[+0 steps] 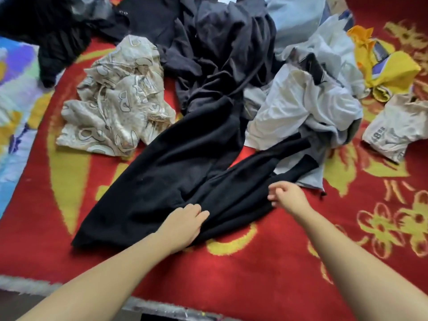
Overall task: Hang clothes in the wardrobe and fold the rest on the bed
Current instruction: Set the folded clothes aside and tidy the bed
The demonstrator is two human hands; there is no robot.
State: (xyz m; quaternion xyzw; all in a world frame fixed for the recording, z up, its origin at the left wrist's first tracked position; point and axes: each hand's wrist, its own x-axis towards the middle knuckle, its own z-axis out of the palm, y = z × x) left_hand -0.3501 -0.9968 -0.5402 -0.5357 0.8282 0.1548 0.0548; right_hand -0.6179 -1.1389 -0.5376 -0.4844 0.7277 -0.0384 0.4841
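A black garment lies spread across the red and yellow bed cover, reaching from the near left toward the pile of clothes behind it. My left hand rests on its near part with the fingers pressing into a fold of the black cloth. Just over the garment's right side, my right hand hovers with fingers loosely curled and nothing in it.
A beige patterned garment lies left of the black one. Dark grey clothes are heaped at the back, white ones to the right, a yellow garment and a small beige one at far right. A colourful sheet borders the left.
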